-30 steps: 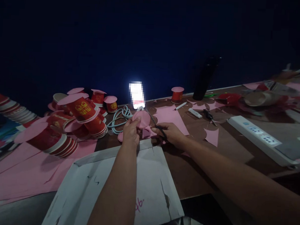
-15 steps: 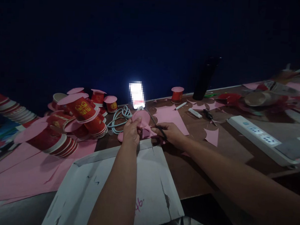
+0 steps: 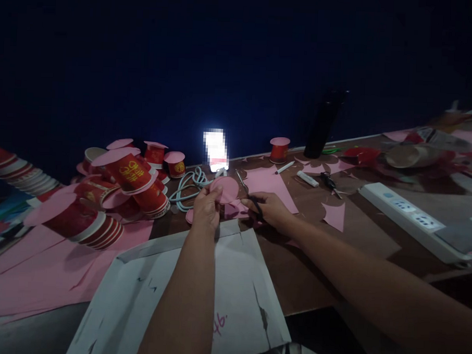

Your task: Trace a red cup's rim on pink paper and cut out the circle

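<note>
My left hand point(image 3: 206, 209) pinches a round pink paper disc point(image 3: 226, 190) by its left edge, thumb on top. In my right hand point(image 3: 272, 207) is a pair of scissors point(image 3: 245, 189) with dark handles, its blades pointing up and away just right of the disc. The blades look apart from the paper. Beneath the disc, between both hands, lies a scrap of pink paper point(image 3: 234, 210). Another pink disc point(image 3: 189, 216) rests on the table left of my left wrist, partly hidden by it.
Red paper cups point(image 3: 131, 171) with pink discs on them crowd the left. A lit phone point(image 3: 217, 150) stands behind my hands beside a coiled cable point(image 3: 184, 188). A white box lid point(image 3: 243, 281) lies in front. To the right are pink sheets point(image 3: 269, 183), a power strip point(image 3: 402, 208) and a dark bottle point(image 3: 320, 128).
The disc in my left hand has shifted slightly right and turned flatter to view. The scissors have come away from its edge, a little to the right.
</note>
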The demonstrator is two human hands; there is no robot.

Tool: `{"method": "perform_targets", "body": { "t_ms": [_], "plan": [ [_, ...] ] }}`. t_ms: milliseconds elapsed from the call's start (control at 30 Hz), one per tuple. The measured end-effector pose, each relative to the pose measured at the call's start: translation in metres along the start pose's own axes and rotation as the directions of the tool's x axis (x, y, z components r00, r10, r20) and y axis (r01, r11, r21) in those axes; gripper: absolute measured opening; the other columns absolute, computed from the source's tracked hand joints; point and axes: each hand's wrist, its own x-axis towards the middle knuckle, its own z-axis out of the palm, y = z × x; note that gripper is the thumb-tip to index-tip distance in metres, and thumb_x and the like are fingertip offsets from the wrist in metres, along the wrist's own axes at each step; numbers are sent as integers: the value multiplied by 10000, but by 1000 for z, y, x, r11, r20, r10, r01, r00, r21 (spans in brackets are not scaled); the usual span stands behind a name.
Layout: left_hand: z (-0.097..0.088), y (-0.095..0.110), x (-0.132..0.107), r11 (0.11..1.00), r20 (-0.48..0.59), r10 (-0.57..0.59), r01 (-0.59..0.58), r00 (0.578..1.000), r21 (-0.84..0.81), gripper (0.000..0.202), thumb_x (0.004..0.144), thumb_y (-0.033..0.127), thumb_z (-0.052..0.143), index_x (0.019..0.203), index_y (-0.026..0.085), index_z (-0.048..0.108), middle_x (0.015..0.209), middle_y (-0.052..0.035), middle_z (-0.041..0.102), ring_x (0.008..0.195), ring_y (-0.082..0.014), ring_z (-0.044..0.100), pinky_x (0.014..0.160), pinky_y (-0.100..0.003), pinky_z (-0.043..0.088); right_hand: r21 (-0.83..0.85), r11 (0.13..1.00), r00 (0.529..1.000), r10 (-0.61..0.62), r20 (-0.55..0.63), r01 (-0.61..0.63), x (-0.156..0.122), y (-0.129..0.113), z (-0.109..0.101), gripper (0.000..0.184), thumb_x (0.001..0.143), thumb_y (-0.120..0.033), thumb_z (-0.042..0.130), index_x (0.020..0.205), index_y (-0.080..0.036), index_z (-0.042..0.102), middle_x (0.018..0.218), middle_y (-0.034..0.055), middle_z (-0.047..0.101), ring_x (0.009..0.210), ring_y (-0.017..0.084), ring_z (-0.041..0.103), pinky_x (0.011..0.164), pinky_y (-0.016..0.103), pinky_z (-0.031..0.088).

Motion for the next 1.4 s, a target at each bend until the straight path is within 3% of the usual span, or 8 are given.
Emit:
{"method": "perform_targets", "body": {
  "t_ms": [100, 500, 967, 1400],
  "plan": [
    [1, 1, -1, 1000, -26, -10, 10, 1000, 6, 309, 542, 109, 769, 802, 164, 611, 686, 24, 645, 625, -93, 600, 674, -224, 467, 11, 1000, 1000, -6, 8, 6, 0, -1, 0, 445, 655, -421, 765, 978, -122, 697, 517, -28, 556, 424, 67, 445, 359, 163, 332],
    [-2, 1, 1, 1000, 47, 9, -9, 999, -13, 381, 509, 171, 809, 834, 174, 611, 737, 10, 677, 646, -114, 622, 638, -234, 479, 34, 999, 999, 34, 8, -34, -4, -6, 3, 432, 643, -411, 778, 959, -132, 687, 507, -37, 555, 429, 75, 462, 348, 154, 348],
    [2, 2, -2, 1000, -37, -17, 18, 999, 23, 368, 516, 169, 808, 813, 175, 591, 692, 23, 645, 610, -106, 601, 612, -231, 467, 49, 999, 996, -13, 89, 9, -5, -6, 1, 411, 681, -452, 743, 943, -143, 675, 533, -31, 565, 436, 78, 480, 351, 156, 344],
    [-2, -3, 0, 999, -9, -18, 18, 1000, 27, 400, 507, 179, 799, 857, 172, 606, 718, 19, 652, 620, -104, 607, 606, -220, 463, 98, 995, 992, 4, 124, -16, -2, -5, 0, 423, 675, -472, 745, 915, -136, 649, 515, -41, 547, 386, 80, 455, 330, 183, 366]
  ]
}}
